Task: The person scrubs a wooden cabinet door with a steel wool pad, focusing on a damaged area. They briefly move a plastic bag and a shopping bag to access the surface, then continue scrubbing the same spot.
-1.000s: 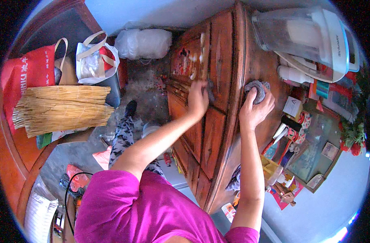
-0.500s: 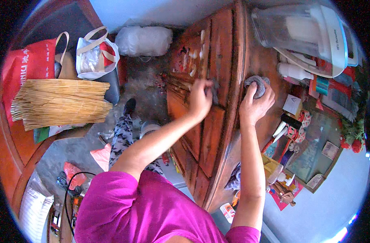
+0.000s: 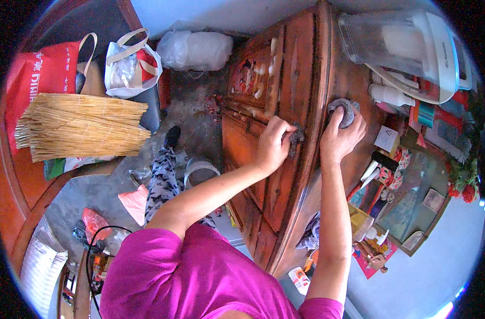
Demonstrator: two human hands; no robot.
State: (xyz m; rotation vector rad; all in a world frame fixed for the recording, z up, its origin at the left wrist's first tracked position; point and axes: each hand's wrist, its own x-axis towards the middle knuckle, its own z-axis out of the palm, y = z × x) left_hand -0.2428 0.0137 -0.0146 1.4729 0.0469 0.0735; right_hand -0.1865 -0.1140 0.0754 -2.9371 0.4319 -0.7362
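A reddish-brown wooden cabinet [image 3: 297, 69] with carved panels fills the middle. Between the fingers and thumb of my left hand [image 3: 271, 146] is a dark grey scrubbing pad [image 3: 297, 135], pressed to the cabinet's front beside the upper rim. On the cabinet's top, just past that rim, my right hand [image 3: 342, 139] is closed round a bunched grey cloth [image 3: 349, 112]. White blobs and red marks show on the carved panel [image 3: 251, 77] beyond my left hand.
Along the cabinet top stand a clear plastic container [image 3: 399, 45], white bottles [image 3: 391, 95] and a framed glass panel [image 3: 415, 194]. A bucket [image 3: 200, 173] is on the floor near my leg. At left lie a straw mat bundle [image 3: 83, 127] and bags [image 3: 131, 66].
My left hand and the scrubbing pad have moved right and slightly nearer along the cabinet front, close to its rim. My right hand stays on the cloth. The whole view has shifted slightly.
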